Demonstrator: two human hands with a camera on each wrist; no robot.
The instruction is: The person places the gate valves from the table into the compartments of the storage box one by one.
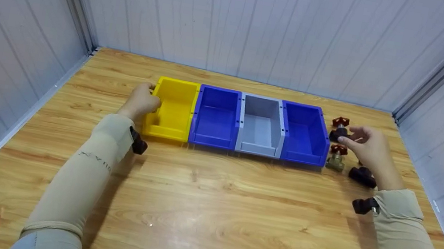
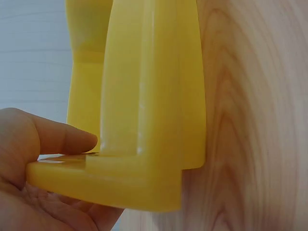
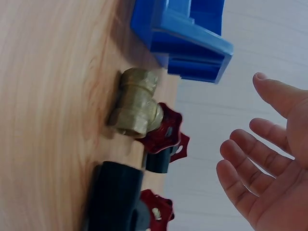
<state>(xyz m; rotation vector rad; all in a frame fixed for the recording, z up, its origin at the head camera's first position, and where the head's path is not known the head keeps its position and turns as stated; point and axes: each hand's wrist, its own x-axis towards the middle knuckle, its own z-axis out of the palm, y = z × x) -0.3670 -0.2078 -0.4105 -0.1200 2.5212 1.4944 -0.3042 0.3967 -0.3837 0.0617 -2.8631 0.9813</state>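
My left hand [image 1: 141, 103] grips the left side wall of the yellow bin [image 1: 175, 110]. In the left wrist view the thumb lies inside the wall and the other fingers are outside it. Over the valves at the right, my right hand [image 1: 373, 150] hovers with thumb and fingers spread, holding nothing in the right wrist view. Nearest to it is a dark valve with a red handwheel [image 1: 341, 123]. In front of that stands a brass valve [image 3: 134, 103] with a red handwheel. A black valve [image 1: 362, 176] lies closer to the wrist, partly hidden by the hand in the head view.
Right of the yellow bin, a blue bin [image 1: 217, 119], a grey bin [image 1: 261, 129] and another blue bin [image 1: 305, 134] stand side by side. All rest on a wooden table [image 1: 207, 212] enclosed by pale panel walls [image 1: 239, 19] at the back and sides.
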